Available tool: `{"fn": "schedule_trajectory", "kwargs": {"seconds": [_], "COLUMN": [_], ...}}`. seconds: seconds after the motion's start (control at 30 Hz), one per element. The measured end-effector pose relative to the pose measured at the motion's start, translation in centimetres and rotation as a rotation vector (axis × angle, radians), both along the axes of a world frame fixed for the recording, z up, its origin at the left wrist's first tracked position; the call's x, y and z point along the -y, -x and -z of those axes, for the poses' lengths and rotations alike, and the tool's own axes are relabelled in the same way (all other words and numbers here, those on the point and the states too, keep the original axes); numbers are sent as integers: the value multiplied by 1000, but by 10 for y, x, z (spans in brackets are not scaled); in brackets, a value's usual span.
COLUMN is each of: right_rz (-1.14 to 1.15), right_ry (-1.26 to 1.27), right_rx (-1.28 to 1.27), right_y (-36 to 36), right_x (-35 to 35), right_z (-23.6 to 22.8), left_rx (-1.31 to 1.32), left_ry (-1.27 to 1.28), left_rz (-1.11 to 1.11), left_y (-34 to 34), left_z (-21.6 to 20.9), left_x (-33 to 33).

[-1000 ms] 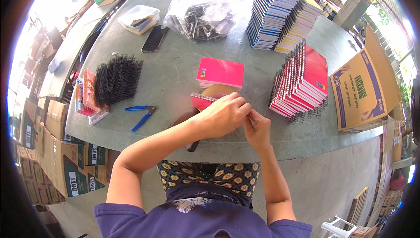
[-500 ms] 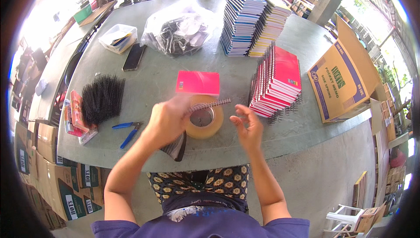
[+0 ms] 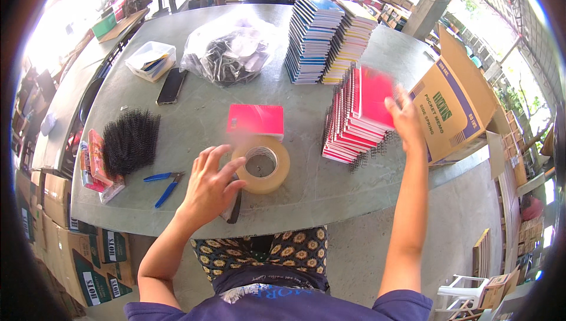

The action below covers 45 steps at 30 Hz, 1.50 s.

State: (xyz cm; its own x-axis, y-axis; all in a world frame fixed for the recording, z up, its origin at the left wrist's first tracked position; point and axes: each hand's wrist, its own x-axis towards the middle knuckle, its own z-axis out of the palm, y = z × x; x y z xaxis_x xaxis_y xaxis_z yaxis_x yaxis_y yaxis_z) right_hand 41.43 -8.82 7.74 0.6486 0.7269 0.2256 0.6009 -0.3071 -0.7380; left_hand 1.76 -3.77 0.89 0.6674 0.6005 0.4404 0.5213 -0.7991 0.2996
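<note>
My right hand is at the right edge of a red notebook on top of the spiral-bound stack, thumb over its cover and fingers at the edge. The notebook and fingertips are blurred. My left hand, fingers spread and holding nothing, hovers at the left side of a wide roll of clear tape. Another red notebook lies flat just beyond the roll. Partly hidden under my left hand is a dark grey strip-like item. Blue-handled cutters lie left of that hand.
A pile of black spiral coils is beside orange packets at left. Farther back are a phone, a plastic tub, a clear bag and tall notebook stacks. An open carton stands at right.
My right hand has moved right and away from me to the red stack. The left hand has opened, and the coil seen at it earlier no longer shows there. The view has shifted slightly.
</note>
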Motion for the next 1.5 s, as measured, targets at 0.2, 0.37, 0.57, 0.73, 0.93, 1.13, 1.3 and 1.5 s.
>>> {"fn": "schedule_trajectory", "kwargs": {"seconds": [0.2,0.37,0.57,0.73,0.93,1.13,1.3,1.5], "right_rz": [-160,16,-471,-773,-715,-684,-437,-390], "right_ry": [-180,-59,-529,-360,-179,-385,-509,-293], "right_rx": [-345,212,342,605,749,-211,-615,726], "right_y": [9,14,126,190,189,202,200,232], "right_x": [-9,-14,-17,-89,-80,-51,6,10], "right_z": [7,-1,-13,109,136,104,156,63], "left_rx": [-92,327,407,59,26,729,1012,467], "left_ry": [637,679,418,93,101,920,1057,643], "left_rz": [-203,-142,-547,-621,-475,-229,67,-52], "left_y": [38,43,65,42,57,0,-25,-10], "left_z": [55,66,67,126,75,58,50,63], "left_x": [-10,-20,-105,-113,-62,-4,-29,-17]}}
